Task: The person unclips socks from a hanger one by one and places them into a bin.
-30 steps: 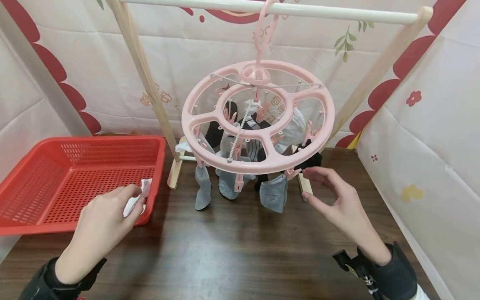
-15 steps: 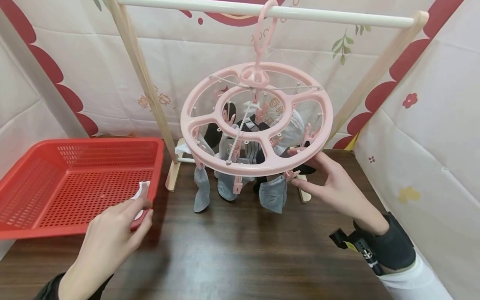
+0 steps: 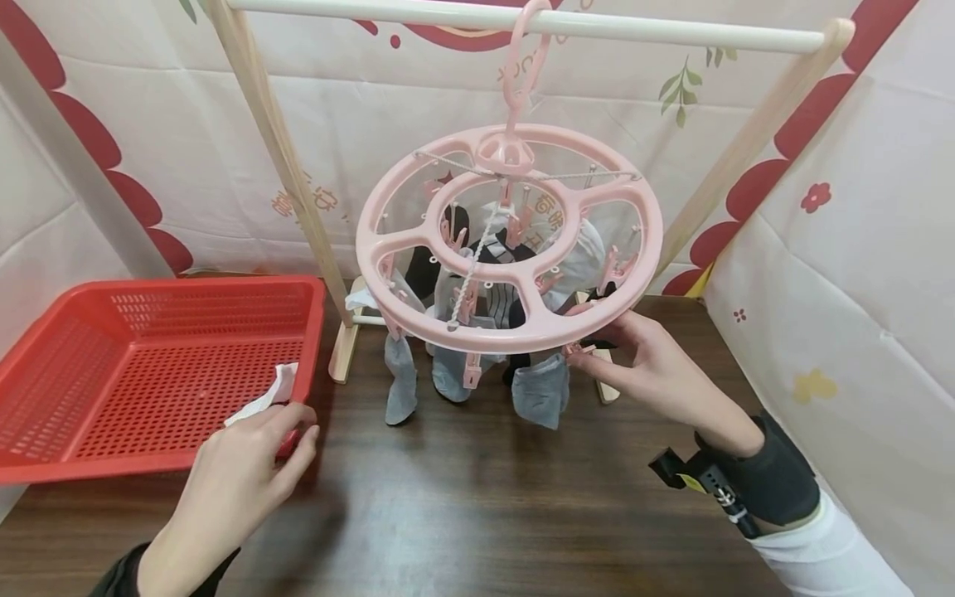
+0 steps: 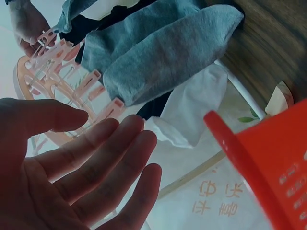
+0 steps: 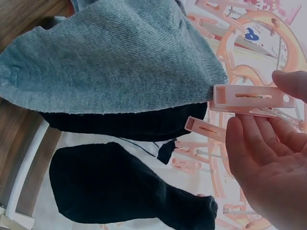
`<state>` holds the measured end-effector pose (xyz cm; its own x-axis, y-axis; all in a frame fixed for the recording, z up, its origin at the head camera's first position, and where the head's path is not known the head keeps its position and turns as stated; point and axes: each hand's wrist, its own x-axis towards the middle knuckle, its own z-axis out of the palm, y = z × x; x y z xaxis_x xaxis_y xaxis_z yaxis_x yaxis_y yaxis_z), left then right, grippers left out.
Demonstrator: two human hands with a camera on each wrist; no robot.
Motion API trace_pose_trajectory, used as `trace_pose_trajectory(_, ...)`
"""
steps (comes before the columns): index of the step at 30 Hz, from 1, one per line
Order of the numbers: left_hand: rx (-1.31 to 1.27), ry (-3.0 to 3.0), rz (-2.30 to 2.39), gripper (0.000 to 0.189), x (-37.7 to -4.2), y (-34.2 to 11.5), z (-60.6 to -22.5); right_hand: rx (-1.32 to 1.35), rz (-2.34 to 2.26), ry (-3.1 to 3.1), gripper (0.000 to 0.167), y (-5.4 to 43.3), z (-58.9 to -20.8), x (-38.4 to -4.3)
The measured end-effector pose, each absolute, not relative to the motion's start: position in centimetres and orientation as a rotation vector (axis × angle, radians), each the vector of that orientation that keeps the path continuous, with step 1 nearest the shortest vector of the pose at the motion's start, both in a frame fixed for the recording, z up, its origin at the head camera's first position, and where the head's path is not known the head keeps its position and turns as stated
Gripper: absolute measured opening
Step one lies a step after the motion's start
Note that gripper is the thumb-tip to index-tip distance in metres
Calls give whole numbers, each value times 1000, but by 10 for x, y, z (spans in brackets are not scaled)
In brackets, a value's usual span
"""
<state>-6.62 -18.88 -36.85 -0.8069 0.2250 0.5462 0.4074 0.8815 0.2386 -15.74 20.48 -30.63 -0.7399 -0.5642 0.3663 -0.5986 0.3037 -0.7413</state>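
Note:
My right hand is at the front right of a round pink clip hanger. Its thumb and fingers pinch a pink clothespin, whose jaws sit on the edge of a grey sock. That grey sock hangs below the ring. My left hand hovers over the front right corner of a red basket, and its loosely bent fingers hold nothing in the left wrist view. A white cloth lies in the basket just beyond that hand, partly hidden by it.
A wooden stand with a white bar carries the hanger. More socks hang from it, including a black sock and a slim grey sock. An unused clothespin dangles at the front. Patterned fabric walls enclose the dark wooden table.
My right hand has moved left to the hanger and taken hold of the clothespin on the grey sock. My left hand has let go of the white cloth and shifted toward me and right.

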Motion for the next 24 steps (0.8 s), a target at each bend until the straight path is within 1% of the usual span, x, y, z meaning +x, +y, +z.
trace_pose_trajectory(9,-534,-2510,-519,14,-75,-180,-375,1100,1535,-2467,41,198,-307,-149)
trace_pose_trajectory(16,-692,-2525,-629,16,-87,-150,-393,1122,1531,-2433,38,189,-309,-147)
trace_pose_trajectory(24,-815,-2635,-739,34,-91,-108,-406,1203,1569,-2394,32,170,-310,-152)
